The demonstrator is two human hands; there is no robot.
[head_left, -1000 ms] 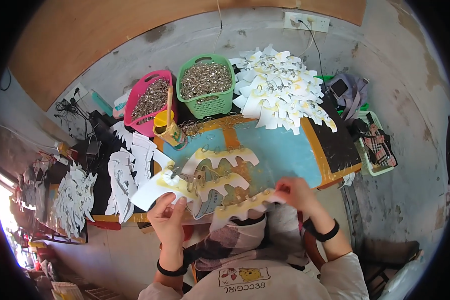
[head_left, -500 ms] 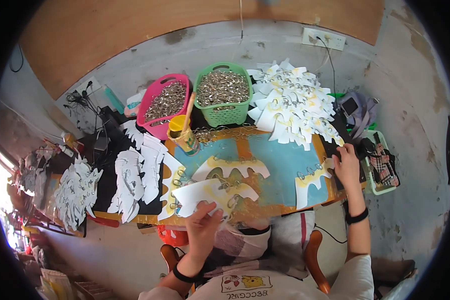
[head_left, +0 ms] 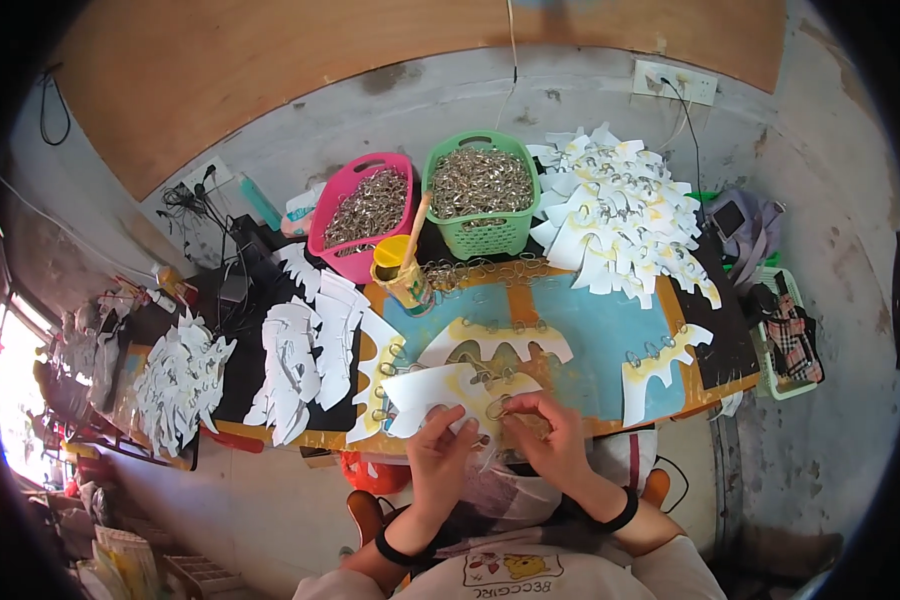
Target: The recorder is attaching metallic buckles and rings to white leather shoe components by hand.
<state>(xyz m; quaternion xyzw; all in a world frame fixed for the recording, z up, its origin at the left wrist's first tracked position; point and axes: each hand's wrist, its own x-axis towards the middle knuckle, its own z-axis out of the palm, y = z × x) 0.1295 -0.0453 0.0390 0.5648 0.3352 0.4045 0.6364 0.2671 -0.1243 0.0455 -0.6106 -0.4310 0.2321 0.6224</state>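
My left hand (head_left: pixel 445 452) pinches the lower edge of a white curved cut-out piece (head_left: pixel 420 390), which has yellow glue smears and metal rings on it. Close beside it, my right hand (head_left: pixel 550 435) is closed at the piece's right part, with its fingertips on a thin metal ring (head_left: pixel 496 408). Behind the held piece, a glue-smeared white piece with rings (head_left: pixel 470 335) lies on the table. A similar piece (head_left: pixel 660 365) rests to the right, and another (head_left: pixel 380 375) to the left of my hands. Fingers partly hide the ring.
A pink basket (head_left: pixel 342 262) and a green basket (head_left: pixel 485 240) hold many metal clips. In front stands a glue pot (head_left: pixel 406 290) with a wooden-handled stick. White pieces are heaped (head_left: pixel 615 215) at the back right and stacked (head_left: pixel 288 365) on the left. Loose rings (head_left: pixel 480 272) lie mid-table.
My right hand has moved from the table's right side to the piece in my left hand. A ringed piece at the right now lies free of it. The view has shifted slightly.
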